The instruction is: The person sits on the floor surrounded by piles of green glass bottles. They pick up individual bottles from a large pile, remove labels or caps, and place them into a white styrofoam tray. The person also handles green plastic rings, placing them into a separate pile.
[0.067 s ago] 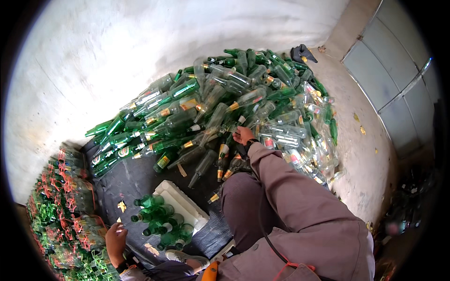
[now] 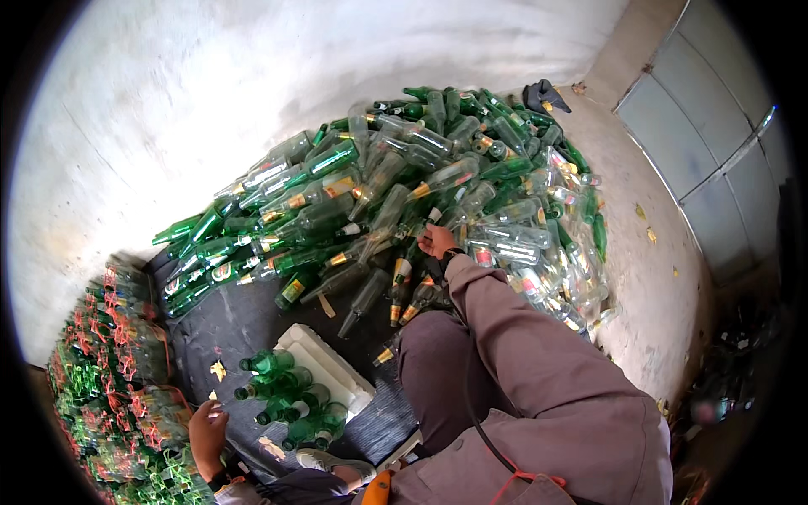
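Note:
A large heap of empty green and clear glass bottles (image 2: pixel 320 215) lies on its sides in front of me. My right hand (image 2: pixel 437 241) reaches into the middle of the heap, its fingers curled round a glass bottle whose outline is partly hidden among the others. My left hand (image 2: pixel 208 431) hangs low at the left, holding nothing, with its fingers loosely apart. Just right of it, a tight group of green bottles (image 2: pixel 290 396) stands upright on the dark mat (image 2: pixel 227 337). The white foam block (image 2: pixel 324 370) rests against that group's far right side.
Stacked bottle bundles tied with red and green string (image 2: pixel 126 379) line the left side. A pale wall (image 2: pixel 210 76) rises behind the heap, and a grey metal door (image 2: pixel 699 126) stands at the right. My bent knee (image 2: pixel 433 353) is close to the heap's near edge.

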`<act>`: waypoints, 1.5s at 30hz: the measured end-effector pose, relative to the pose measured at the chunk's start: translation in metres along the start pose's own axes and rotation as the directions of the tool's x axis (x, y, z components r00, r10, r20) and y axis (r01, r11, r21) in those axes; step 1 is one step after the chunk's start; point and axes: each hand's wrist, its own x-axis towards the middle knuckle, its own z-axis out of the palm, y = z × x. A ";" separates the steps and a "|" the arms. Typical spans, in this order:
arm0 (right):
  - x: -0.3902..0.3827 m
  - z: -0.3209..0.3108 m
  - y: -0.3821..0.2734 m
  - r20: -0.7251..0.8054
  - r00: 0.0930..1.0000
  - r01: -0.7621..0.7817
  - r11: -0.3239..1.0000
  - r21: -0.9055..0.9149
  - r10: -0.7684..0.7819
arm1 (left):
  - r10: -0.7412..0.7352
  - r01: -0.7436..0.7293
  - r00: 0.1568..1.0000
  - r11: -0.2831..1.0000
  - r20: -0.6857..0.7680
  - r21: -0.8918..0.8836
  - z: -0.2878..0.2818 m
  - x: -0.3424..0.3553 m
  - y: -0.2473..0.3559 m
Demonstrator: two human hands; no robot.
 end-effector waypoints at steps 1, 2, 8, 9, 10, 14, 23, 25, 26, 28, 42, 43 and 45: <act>0.005 0.002 -0.004 0.047 0.999 -0.005 0.998 0.057 0.002 | 0.003 -0.003 1.000 1.000 0.000 0.005 0.001 0.002 0.001; 0.008 0.004 -0.007 0.094 0.996 -0.012 0.993 0.114 0.001 | -0.005 0.005 1.000 1.000 0.002 0.001 0.003 0.003 0.001; 0.027 0.013 -0.009 -0.039 0.998 -0.046 0.971 0.235 0.057 | -0.044 0.045 0.999 0.999 0.014 -0.019 0.007 0.003 0.003; 0.033 0.006 -0.010 -0.040 0.997 -0.051 0.969 0.242 0.062 | -0.032 0.033 0.999 0.999 0.025 -0.015 0.006 0.005 0.012; 0.038 0.003 -0.008 -0.010 0.999 -0.031 0.973 0.230 0.034 | -0.025 0.025 0.999 1.000 0.032 -0.011 0.005 0.004 0.018; 0.044 -0.005 0.001 0.048 0.999 -0.003 0.981 0.196 -0.007 | -0.002 0.003 1.000 0.999 0.012 -0.039 0.008 0.005 0.006; 0.004 -0.007 0.016 0.020 0.999 0.034 0.999 0.024 -0.034 | 0.072 -0.072 0.997 0.997 -0.012 0.013 0.004 -0.005 0.012; -0.007 -0.006 0.018 -0.001 1.000 0.010 1.000 0.003 -0.010 | 0.085 -0.084 0.996 0.996 -0.011 0.015 0.003 -0.006 0.009; -0.013 -0.006 0.019 -0.011 1.000 -0.001 1.000 -0.007 0.001 | 0.088 -0.088 0.996 0.996 -0.011 0.018 0.003 -0.006 0.008; -0.029 -0.008 0.023 -0.016 1.000 -0.004 0.999 -0.043 0.003 | 0.091 -0.090 0.996 0.996 -0.013 0.024 0.003 -0.008 0.007; -0.088 -0.024 0.049 -0.040 0.999 -0.037 0.969 -0.242 0.028 | 0.166 -0.167 0.985 0.986 -0.040 -0.009 0.005 -0.010 -0.005; -0.094 -0.024 0.048 -0.024 0.999 -0.053 0.972 -0.229 0.049 | 0.178 -0.179 0.983 0.984 -0.045 -0.007 0.004 -0.011 -0.006; -0.109 -0.029 0.043 0.003 0.996 -0.083 0.976 -0.199 0.085 | 0.179 -0.179 0.983 0.984 -0.041 -0.008 0.004 -0.012 -0.005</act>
